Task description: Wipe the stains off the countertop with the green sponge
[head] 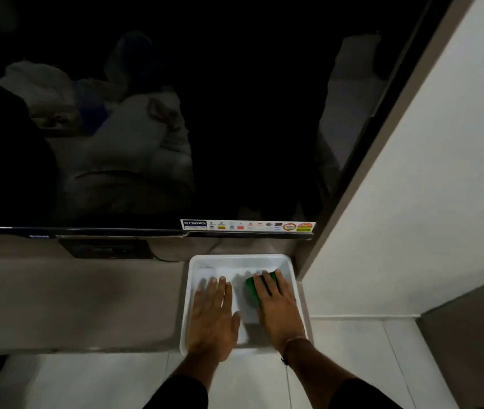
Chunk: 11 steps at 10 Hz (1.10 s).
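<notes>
A green sponge [252,287] lies inside a white plastic tray [194,268] at the right end of the grey-brown countertop [72,302]. My right hand [277,308] rests flat on top of the sponge, fingers spread over it, covering most of it. My left hand [212,314] lies flat and open inside the tray, to the left of the sponge, holding nothing. No stains can be made out on the dim countertop.
A large dark television screen [146,113] hangs just above the counter, with a sticker strip [247,225] on its lower edge. A dark box [106,248] sits beneath it. A white wall [412,202] stands to the right; pale floor tiles [87,379] lie below.
</notes>
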Each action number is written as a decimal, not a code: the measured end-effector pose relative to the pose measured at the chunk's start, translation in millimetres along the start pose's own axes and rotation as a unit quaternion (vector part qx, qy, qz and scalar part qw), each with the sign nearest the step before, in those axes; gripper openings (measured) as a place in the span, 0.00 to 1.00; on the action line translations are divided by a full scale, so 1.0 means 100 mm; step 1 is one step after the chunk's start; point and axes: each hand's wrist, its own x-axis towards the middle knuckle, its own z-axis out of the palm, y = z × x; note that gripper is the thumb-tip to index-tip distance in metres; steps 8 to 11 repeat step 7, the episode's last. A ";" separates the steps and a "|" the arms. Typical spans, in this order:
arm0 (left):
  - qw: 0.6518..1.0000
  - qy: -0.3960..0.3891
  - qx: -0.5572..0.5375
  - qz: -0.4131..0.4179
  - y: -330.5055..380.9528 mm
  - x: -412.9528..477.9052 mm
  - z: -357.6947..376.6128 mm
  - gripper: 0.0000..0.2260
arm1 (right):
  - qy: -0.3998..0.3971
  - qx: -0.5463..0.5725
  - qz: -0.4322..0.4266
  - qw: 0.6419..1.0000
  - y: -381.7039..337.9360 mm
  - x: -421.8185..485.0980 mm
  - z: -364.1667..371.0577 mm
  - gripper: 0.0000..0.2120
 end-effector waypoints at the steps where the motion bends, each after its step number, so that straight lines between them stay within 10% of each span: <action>1: 0.999 -0.021 -0.036 -0.015 -0.07 0.13 0.20 0.32 | -0.062 -0.030 0.031 0.997 0.00 0.13 0.30 0.36; 6: 0.998 -0.049 -0.024 -0.008 -0.10 0.21 0.27 0.33 | -0.172 0.025 0.056 0.983 0.04 0.23 0.32 0.47; 7: 0.998 -0.004 -0.038 0.040 0.08 0.01 0.14 0.33 | -0.064 0.096 0.098 0.989 -0.02 -0.07 0.01 0.49; 11: 0.998 -0.004 -0.038 0.040 0.08 0.01 0.14 0.33 | -0.064 0.096 0.098 0.989 -0.02 -0.07 0.01 0.49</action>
